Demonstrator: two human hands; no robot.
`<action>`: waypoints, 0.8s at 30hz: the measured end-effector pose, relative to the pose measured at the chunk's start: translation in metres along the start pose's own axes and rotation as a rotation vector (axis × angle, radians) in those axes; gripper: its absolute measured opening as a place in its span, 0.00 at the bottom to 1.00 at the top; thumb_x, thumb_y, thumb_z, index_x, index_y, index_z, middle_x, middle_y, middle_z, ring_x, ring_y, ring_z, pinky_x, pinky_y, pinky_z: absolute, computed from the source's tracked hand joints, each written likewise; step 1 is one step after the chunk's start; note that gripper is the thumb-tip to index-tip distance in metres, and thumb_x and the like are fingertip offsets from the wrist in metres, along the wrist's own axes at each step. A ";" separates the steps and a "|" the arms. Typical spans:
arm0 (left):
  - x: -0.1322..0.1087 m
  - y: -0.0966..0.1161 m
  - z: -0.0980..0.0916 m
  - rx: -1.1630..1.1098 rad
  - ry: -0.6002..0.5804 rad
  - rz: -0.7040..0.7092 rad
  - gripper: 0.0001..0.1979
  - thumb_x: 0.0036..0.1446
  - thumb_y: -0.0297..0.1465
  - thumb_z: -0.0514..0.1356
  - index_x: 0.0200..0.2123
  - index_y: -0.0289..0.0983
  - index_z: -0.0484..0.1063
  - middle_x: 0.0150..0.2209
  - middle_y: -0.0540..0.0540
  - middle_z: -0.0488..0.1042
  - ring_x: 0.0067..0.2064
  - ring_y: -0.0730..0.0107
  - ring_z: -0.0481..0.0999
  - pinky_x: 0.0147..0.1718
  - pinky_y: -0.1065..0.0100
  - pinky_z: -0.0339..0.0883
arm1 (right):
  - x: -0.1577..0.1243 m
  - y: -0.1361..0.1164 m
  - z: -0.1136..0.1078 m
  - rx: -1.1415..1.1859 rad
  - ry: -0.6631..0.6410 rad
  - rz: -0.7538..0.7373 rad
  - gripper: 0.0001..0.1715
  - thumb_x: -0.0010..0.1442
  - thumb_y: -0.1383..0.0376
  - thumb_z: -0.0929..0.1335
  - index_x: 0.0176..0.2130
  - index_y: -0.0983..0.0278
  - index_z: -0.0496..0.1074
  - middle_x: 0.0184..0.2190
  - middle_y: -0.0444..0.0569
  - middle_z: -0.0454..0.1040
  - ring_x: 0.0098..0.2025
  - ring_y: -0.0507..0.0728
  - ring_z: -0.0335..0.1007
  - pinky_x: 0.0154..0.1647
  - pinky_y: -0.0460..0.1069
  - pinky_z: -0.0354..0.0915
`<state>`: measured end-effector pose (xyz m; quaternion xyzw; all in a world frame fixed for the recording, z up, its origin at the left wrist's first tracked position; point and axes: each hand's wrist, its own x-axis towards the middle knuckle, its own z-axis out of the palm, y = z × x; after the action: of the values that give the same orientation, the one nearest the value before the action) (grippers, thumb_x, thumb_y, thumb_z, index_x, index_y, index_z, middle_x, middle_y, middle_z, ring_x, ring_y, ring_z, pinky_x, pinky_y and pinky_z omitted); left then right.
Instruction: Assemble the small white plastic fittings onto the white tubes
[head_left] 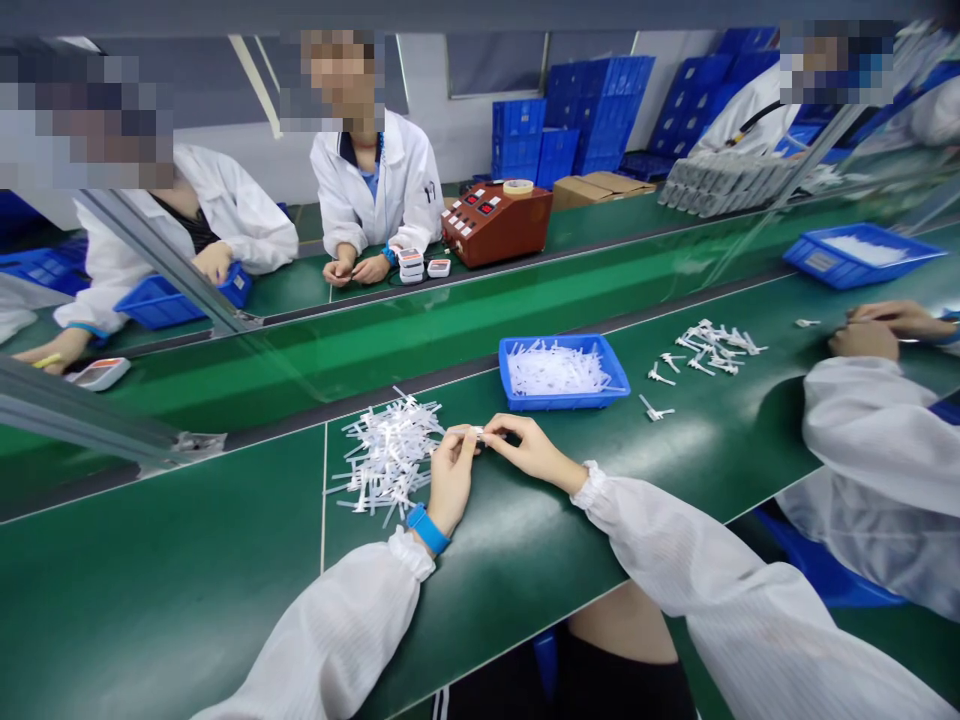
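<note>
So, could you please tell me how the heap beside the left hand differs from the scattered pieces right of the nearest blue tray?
The heap is dense; the scattered pieces lie looser, some apart. The heap clearly outnumbers the scattered pieces. Both are white, on the green table.

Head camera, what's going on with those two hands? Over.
Left hand and right hand: both pinching a small white piece, details unclear. Loose white pile beside left hand. Filled blue tray just beyond right hand.

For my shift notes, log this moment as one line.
Left hand: pinching small white piece; right hand: at same piece; white pile: beside left hand; blue tray: beyond hands
</note>
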<state>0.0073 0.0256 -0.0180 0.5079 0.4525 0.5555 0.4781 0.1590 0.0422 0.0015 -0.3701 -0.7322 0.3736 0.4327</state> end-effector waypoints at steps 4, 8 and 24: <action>-0.001 0.000 0.000 -0.047 -0.025 -0.038 0.17 0.61 0.43 0.54 0.42 0.37 0.73 0.43 0.41 0.74 0.43 0.65 0.74 0.38 0.67 0.70 | 0.001 0.001 -0.003 -0.031 0.038 -0.033 0.13 0.65 0.59 0.64 0.36 0.64 0.71 0.33 0.49 0.73 0.34 0.55 0.69 0.37 0.49 0.65; -0.002 -0.001 0.000 -0.144 -0.031 -0.084 0.19 0.62 0.45 0.53 0.47 0.38 0.70 0.48 0.40 0.73 0.46 0.63 0.75 0.40 0.65 0.71 | 0.000 0.008 -0.007 -0.114 0.118 -0.136 0.10 0.66 0.61 0.63 0.38 0.63 0.72 0.34 0.51 0.74 0.36 0.56 0.70 0.40 0.51 0.67; -0.004 0.006 0.002 -0.162 -0.063 -0.138 0.13 0.56 0.40 0.61 0.37 0.35 0.71 0.32 0.48 0.72 0.30 0.74 0.72 0.27 0.73 0.67 | -0.001 0.014 -0.008 -0.276 0.161 -0.408 0.05 0.64 0.69 0.65 0.40 0.62 0.71 0.36 0.50 0.75 0.40 0.56 0.71 0.42 0.53 0.67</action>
<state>0.0087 0.0206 -0.0129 0.4526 0.4248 0.5398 0.5686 0.1693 0.0498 -0.0086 -0.2990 -0.7988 0.1445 0.5017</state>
